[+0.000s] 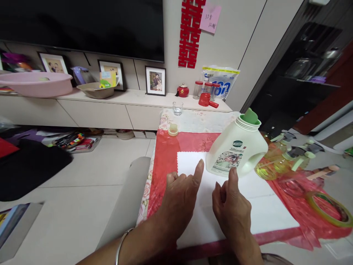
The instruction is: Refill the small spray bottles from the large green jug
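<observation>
A white detergent jug (237, 150) with a green spout stands on a white sheet (248, 206) that lies on a red tablecloth (165, 154). My left hand (180, 193) rests on the sheet's left part with the forefinger stretched out toward the jug and the other fingers curled in; it holds nothing. My right hand (230, 204) hovers just in front of the jug's base, forefinger raised close to the label, remaining fingers bent, and nothing shows in it. The jug's small cap (173, 129) lies apart on the cloth at the far left.
A glass (178, 108) stands at the table's far edge. Spray bottles with yellow liquid (278, 160) lie right of the jug, and a tape roll (329, 208) sits at the right. A TV cabinet with frames, basins and a red teapot (183, 90) runs behind.
</observation>
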Action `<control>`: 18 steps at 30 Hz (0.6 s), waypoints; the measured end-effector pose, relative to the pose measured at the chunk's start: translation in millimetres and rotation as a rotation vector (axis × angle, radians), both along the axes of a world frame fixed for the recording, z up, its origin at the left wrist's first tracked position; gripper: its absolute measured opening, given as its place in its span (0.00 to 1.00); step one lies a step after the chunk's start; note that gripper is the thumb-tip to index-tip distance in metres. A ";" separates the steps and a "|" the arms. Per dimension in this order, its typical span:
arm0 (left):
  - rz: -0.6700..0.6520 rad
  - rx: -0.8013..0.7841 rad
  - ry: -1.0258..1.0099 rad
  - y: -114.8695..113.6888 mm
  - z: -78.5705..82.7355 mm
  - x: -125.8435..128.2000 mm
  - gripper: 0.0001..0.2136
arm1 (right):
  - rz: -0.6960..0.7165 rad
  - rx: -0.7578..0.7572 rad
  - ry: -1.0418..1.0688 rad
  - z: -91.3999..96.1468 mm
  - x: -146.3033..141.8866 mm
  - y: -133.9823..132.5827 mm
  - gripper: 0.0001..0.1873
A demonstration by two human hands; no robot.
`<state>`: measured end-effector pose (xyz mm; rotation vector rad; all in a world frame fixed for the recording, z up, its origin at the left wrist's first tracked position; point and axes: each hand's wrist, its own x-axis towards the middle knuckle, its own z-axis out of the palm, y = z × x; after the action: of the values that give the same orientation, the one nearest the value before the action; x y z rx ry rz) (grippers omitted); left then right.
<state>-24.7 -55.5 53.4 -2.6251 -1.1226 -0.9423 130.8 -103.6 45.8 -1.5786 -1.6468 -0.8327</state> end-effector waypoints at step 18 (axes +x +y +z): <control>0.019 -0.003 0.031 5.7 -4.7 2.3 0.39 | -0.010 -0.040 0.024 -1.0 1.8 1.4 0.40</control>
<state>-22.4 -49.8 48.7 -2.6167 -1.1406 -0.8941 132.6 -102.2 44.8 -1.6189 -1.6494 -0.7871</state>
